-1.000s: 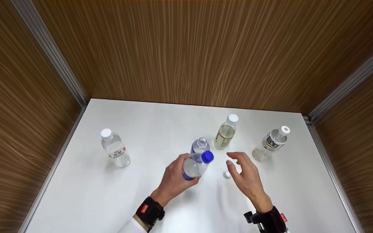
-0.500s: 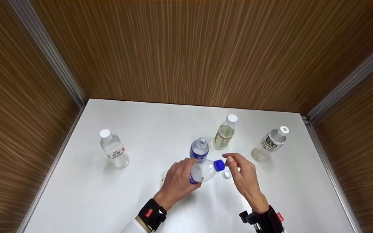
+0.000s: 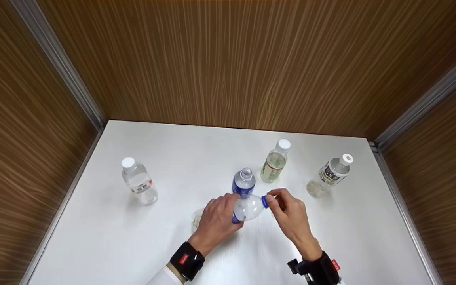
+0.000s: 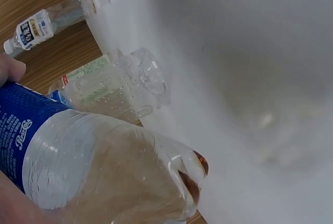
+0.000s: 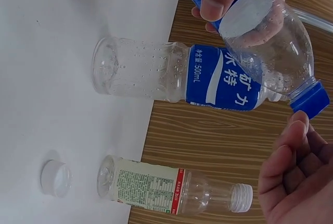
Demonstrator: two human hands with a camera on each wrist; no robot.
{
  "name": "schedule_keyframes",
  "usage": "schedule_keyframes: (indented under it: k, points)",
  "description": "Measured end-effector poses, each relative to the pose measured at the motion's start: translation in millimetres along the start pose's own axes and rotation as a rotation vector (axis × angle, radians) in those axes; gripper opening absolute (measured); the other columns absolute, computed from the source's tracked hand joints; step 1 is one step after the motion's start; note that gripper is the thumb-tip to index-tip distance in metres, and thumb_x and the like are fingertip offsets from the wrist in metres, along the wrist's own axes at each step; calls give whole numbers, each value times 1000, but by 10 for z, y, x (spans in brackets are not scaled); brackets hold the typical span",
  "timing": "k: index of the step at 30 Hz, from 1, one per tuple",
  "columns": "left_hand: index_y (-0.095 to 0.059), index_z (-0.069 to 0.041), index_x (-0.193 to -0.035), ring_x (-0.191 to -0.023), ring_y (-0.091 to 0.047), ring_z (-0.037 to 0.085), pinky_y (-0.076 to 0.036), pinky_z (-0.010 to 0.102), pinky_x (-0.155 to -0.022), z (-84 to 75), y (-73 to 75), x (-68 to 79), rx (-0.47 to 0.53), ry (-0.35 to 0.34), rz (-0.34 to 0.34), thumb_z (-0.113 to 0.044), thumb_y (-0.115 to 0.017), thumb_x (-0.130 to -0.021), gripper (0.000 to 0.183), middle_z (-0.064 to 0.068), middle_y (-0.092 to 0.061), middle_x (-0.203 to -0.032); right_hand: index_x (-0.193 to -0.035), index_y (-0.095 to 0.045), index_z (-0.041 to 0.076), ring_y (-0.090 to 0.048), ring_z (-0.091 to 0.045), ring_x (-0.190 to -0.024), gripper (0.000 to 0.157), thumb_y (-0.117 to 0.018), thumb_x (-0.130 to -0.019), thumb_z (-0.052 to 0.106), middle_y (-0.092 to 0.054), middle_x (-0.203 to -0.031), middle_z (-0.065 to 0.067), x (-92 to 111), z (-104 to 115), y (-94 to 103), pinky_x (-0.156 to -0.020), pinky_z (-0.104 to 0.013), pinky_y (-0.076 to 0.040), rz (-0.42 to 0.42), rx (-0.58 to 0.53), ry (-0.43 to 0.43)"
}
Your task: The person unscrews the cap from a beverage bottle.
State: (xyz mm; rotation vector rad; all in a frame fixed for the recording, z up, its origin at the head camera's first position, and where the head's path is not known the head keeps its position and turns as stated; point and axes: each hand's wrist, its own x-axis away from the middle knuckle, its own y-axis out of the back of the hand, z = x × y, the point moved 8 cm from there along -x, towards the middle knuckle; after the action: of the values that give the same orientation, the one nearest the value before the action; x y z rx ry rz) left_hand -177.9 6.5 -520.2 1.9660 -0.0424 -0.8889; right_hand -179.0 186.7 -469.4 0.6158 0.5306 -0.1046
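1. So the whole thing hinges on the blue cap point(image 5: 309, 99): it's right at the bent thumb and fingers of the right hand point(image 3: 289, 215), off to that hand's left. They're touching it, but honestly I can't tell if that's a proper pinch.
2. The held bottle point(image 3: 247, 208) is up off the white table point(image 3: 164, 142), long axis slanting, cap end higher and pointing at the right hand.
3. Left hand point(image 3: 217, 219) has its fingers wrapped round the bottle's label, so left is nearer the body and right is nearer the cap.
4. Bottle count: five. One held, four standing: a blue-label bottle point(image 3: 244, 184) with a bare neck just behind the held one, a green-label bottle point(image 3: 274, 164), a dark-label bottle point(image 3: 330, 174) over to the right and a plain clear bottle point(image 3: 140, 183) well off to the left.
5. Caps: one blue, three white ones on bottles, one loose white cap point(image 5: 55, 178) on the table.
6. One see-through thing point(image 3: 197, 219) behind the left hand (no clue what, mostly hidden).
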Motion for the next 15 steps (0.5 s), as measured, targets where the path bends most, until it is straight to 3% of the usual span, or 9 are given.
schedule_keyframes:
  k: [9, 15]
  points:
    - [-52, -9, -120, -85, -62, 18, -49, 31, -72, -22, -30, -9, 12, 26, 64, -37, -85, -64, 70, 3, -63, -103, -92, -63, 15, -42, -5, -50, 10, -70, -90, 21, -48, -62, 11, 7, 9, -19, -44, -19, -30, 17, -5, 3]
    - [-52, -9, -119, -83, -62, 17, -49, 31, -70, -29, -28, -15, 60, 23, 67, -36, -86, -63, 71, 2, -63, -102, -94, -61, 12, -42, -4, -53, 10, -69, -90, 16, -48, -65, 11, 11, 38, -26, -45, -20, -32, 37, -9, 47]
